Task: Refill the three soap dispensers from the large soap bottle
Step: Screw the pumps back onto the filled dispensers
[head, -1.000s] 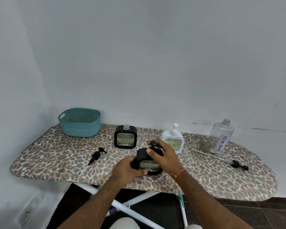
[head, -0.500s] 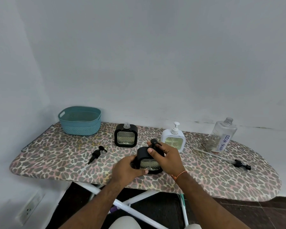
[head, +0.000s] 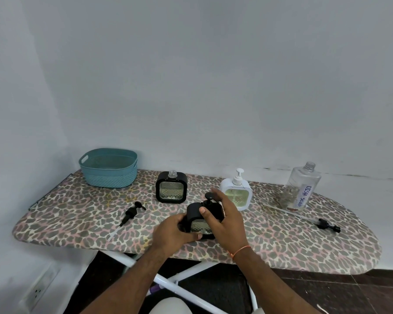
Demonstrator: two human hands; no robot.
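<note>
Left hand [head: 175, 232] grips near black dispenser [head: 202, 217] on ironing board [head: 77, 214]; right hand [head: 225, 219] cups its pump side. Second black dispenser [head: 171, 188] uncapped; loose pump [head: 132, 211] beside it.

Counter [head: 77, 214]: leopard print in grey, pink and cream. Basket [head: 108, 167]: teal. Two dispensers [head: 171, 187] [head: 194, 211]: black frames. Third dispenser [head: 236, 196]: white. Large bottle [head: 301, 186]: clear, white label, blue lettering. Loose pumps [head: 132, 211] [head: 325, 224]: black. Wristband [head: 239, 250]: orange.

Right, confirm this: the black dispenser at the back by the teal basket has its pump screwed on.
Wrong. In the head view the back black dispenser has a bare open neck; its pump lies loose on the ironing board. It does stand by the teal basket.
</note>
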